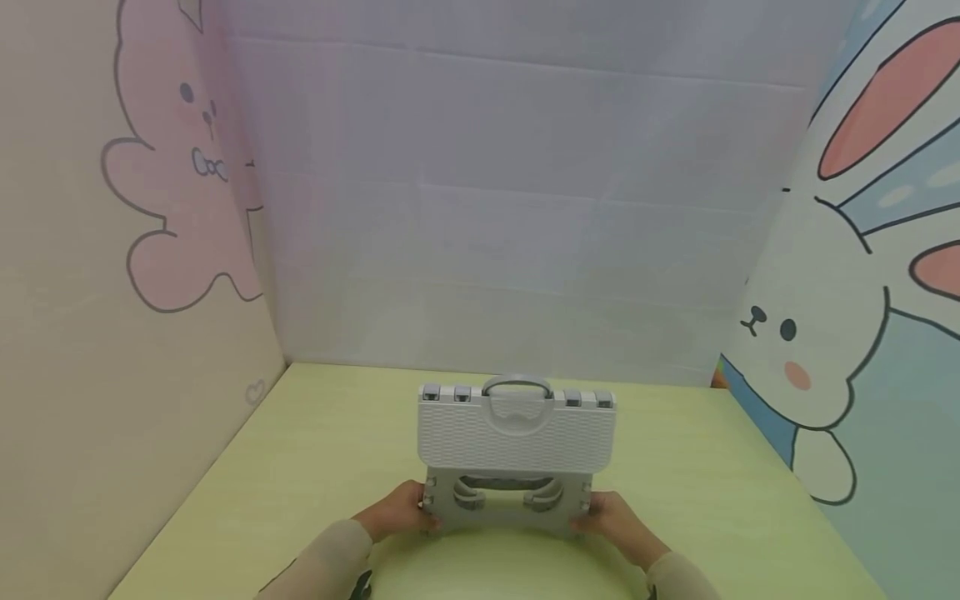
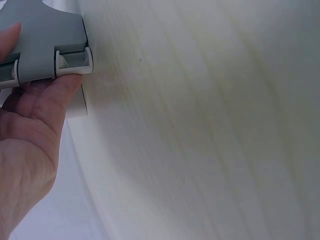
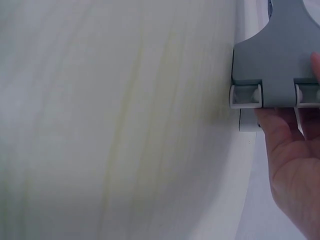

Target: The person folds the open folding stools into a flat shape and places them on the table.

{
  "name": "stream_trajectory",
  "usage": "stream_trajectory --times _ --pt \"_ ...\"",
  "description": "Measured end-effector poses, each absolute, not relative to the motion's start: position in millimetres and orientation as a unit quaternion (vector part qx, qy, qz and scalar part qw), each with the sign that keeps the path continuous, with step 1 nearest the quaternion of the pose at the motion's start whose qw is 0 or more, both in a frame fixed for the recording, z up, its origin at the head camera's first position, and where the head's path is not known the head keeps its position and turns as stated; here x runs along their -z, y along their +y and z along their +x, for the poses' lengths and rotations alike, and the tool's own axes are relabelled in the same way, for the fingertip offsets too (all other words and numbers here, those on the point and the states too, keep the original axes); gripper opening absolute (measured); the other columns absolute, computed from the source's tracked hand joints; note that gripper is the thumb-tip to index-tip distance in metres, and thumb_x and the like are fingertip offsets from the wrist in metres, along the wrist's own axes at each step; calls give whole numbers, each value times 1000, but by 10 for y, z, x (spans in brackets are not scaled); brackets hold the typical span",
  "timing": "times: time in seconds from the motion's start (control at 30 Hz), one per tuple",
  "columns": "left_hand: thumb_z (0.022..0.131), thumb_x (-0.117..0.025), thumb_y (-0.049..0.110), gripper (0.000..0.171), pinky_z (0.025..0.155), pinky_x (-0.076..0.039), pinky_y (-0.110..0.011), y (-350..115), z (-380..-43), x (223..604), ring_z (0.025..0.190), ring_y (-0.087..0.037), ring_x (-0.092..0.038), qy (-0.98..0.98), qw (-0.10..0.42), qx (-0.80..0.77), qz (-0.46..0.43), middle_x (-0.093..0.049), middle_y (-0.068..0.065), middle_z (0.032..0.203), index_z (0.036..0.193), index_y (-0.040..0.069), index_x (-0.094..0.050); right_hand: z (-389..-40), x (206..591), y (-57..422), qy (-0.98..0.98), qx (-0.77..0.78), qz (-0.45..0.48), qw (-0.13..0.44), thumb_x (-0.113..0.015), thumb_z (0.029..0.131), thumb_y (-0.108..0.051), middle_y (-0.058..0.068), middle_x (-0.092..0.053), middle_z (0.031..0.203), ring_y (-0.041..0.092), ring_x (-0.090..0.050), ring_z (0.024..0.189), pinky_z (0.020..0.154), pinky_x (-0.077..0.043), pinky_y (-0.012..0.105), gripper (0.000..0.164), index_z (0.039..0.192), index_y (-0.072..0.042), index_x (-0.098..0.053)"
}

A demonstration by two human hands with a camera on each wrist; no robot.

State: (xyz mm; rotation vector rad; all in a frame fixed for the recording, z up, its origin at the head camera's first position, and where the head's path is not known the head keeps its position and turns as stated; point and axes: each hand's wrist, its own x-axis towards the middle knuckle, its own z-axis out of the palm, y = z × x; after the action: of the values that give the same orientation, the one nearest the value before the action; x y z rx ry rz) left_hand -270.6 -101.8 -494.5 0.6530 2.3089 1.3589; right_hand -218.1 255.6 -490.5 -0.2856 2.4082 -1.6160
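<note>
A folding plastic stool point(image 1: 517, 454) stands in the middle of the table, its white ribbed panel upright with a carry handle point(image 1: 517, 381) on top. Below that panel comes a grey leg panel point(image 1: 573, 504) with cut-outs and hinge lugs on its sides. My left hand point(image 1: 401, 508) grips the left edge of this grey part, thumb on its face and fingers beneath the lugs, as the left wrist view shows. At the opposite edge my right hand point(image 1: 611, 517) holds the grey part in the same way. The stool's far side is hidden.
The pale yellow wood-grain table point(image 1: 337, 433) spreads around the stool. Behind it rises a plain whitish backdrop point(image 1: 517, 208). A left wall point(image 1: 60, 333) shows a pink cartoon animal, and a right wall point(image 1: 915, 467) carries cartoon rabbits.
</note>
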Motion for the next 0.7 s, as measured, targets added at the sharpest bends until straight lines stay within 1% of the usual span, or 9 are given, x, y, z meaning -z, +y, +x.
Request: stream_trajectory --times 0.07,0.23,0.43,0.5,0.6,0.7 --pt "72 -70 -7 34 80 -52 -42 -1011 -2711 4955 99 -32 -63 822 191 -484 232 -67 -23 108 105 -11 -65 -2176 4897 2561 821 551 -99 114 -64 80 -2 29 -63 113 41 -61 104 87 -49 51 39 114 17 -56" --pt "72 -71 -6 34 84 -51 -45 -1021 -2719 4976 100 -33 -63 824 183 -480 237 -67 -24 107 105 -11 -65 -2175 4885 2547 828 541 -94 111 -64 79 -2 29 -62 115 43 -59 106 88 -48 52 41 115 16 -56" --pt "74 -74 0 33 83 -51 -46 -1110 -2725 4978 97 -34 -64 821 163 -482 258 -68 -23 105 104 -11 -65 -2224 4884 2487 852 508 -94 81 -67 78 -6 31 -61 115 47 -57 108 90 -45 56 42 113 15 -58" --pt "74 -76 5 34 83 -51 -44 -1137 -2745 4998 97 -31 -64 818 156 -482 273 -68 -21 105 104 -9 -66 -2232 4894 2486 859 498 -89 74 -68 78 -7 31 -61 114 47 -57 108 90 -44 57 41 112 14 -59" --pt "75 -78 15 36 81 -51 -39 -1173 -2788 5047 96 -23 -65 807 150 -484 303 -70 -16 104 104 -5 -68 -2217 4904 2510 864 492 -80 73 -69 78 -8 29 -63 112 45 -59 105 89 -45 56 40 111 13 -61" --pt "75 -78 17 35 77 -52 -36 -1176 -2800 5061 90 -17 -64 810 139 -477 311 -71 -11 98 103 -3 -70 -2185 4913 2554 866 489 -74 69 -70 77 -10 26 -65 110 41 -62 102 87 -47 54 42 111 11 -62"
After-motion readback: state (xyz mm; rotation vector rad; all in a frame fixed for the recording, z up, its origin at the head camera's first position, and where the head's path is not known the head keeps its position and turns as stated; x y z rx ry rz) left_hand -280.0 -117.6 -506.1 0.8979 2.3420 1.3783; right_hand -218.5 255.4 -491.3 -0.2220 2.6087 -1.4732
